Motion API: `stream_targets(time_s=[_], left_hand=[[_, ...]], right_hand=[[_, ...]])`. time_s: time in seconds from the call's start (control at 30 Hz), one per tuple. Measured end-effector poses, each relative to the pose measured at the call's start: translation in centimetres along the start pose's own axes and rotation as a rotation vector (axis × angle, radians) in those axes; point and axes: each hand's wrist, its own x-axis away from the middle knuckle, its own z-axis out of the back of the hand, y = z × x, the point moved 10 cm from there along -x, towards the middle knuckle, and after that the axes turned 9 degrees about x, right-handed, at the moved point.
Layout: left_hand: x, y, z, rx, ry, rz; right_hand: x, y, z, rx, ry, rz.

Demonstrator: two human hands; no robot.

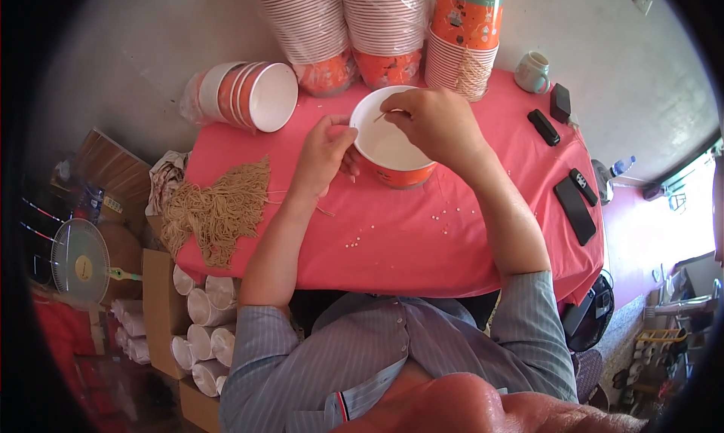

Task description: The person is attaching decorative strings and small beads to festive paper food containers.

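My right hand (436, 120) reaches in over the upper right of the mouth of an orange-and-white paper bucket (403, 179), in the upper middle of the frame. Thumb and forefinger are pinched together on a thin tan strand (379, 117); only a short length shows, and I can't tell whether it touches the inner wall. Its long axis slants from my fingertips down and left, toward the left side of the rim.

That is the side where my left hand (328, 150) is, half curled, its thumb at the rim and the other fingers bent below. It touches the bucket, but I can't tell whether it clamps the wall or just steadies it. So the strand points across the mouth at my left thumb, well inside that hand's reach, though only my right grips it. The bucket stands on the pink tablecloth (422, 260), its mouth open toward me.

A tan twine bundle (219, 211) lies fanned out at the left of the frame, left of my left forearm and well apart from the bucket. White pellets (352, 244) are scattered nearer me, and wrapped bucket stacks (385, 18) stand beyond the bucket.
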Motion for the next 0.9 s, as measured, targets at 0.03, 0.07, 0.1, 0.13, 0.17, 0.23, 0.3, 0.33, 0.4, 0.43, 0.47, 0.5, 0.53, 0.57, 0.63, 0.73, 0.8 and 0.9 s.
stream_targets(time_s=[0.03, 0.07, 0.1, 0.13, 0.17, 0.23, 0.3, 0.33, 0.4, 0.43, 0.47, 0.5, 0.53, 0.57, 0.63, 0.73, 0.8, 0.9], left_hand=[[0.2, -0.1, -0.2, 0.002, -0.006, 0.007], [0.3, -0.2, -0.1, 0.032, -0.003, 0.01], [0.3, -0.4, -0.1, 0.062, 0.0, 0.012], [0.4, -0.7, -0.3, 0.061, -0.006, 0.02], [0.5, -1.1, -0.4, 0.039, 0.007, 0.01], [0.4, -1.6, -0.5, 0.017, 0.02, 0.007], [0.3, -1.9, -0.8, 0.012, 0.01, 0.0], [0.1, -2.3, -0.7, 0.013, 0.012, 0.006], [-0.4, -2.8, -0.5, -0.035, -0.001, 0.007], [-0.5, -2.9, -0.3, -0.035, 0.002, 0.012], [-0.6, -2.9, -0.3, -0.043, -0.006, 0.007], [-0.6, -2.9, -0.3, -0.05, -0.014, 0.002], [-0.6, -2.9, -0.3, -0.048, -0.012, 0.006], [-0.5, -2.7, -0.4, -0.046, -0.015, 0.002], [-0.4, -2.6, -0.5, -0.042, -0.015, 0.001], [-0.3, -2.4, -0.6, -0.053, -0.019, -0.003], [-0.2, -2.5, -0.5, -0.056, -0.017, -0.005], [-0.3, -2.5, -0.5, -0.06, -0.019, -0.003]], right_hand=[[0.0, -0.1, -0.9, 0.039, -0.026, 0.023], [-0.1, -0.5, -1.3, 0.081, -0.001, 0.06], [-0.1, -0.3, -1.7, 0.082, -0.003, 0.05], [-0.2, -0.4, -1.9, 0.094, 0.01, 0.054], [-0.3, -0.5, -2.1, 0.106, 0.022, 0.06], [-0.5, -0.5, -2.9, 0.102, -0.01, 0.027], [-0.5, -0.1, -3.7, 0.099, -0.042, -0.003], [-0.6, 0.2, -4.3, 0.102, -0.056, -0.002], [-0.7, 0.7, -5.8, 0.101, -0.074, 0.001], [-0.7, 0.8, -6.9, 0.109, -0.111, 0.013], [-0.7, 0.7, -7.6, 0.118, -0.15, 0.024], [-0.8, 0.7, -7.8, 0.117, -0.155, 0.024], [-0.8, 0.7, -7.9, 0.122, -0.146, 0.032], [-0.9, 0.5, -7.9, 0.126, -0.138, 0.042], [-0.8, 0.4, -8.0, 0.125, -0.143, 0.041], [-0.8, 0.2, -7.8, 0.134, -0.132, 0.05], [-0.8, -0.1, -7.7, 0.143, -0.124, 0.057], [-0.7, -0.3, -8.0, 0.162, -0.143, 0.071]])
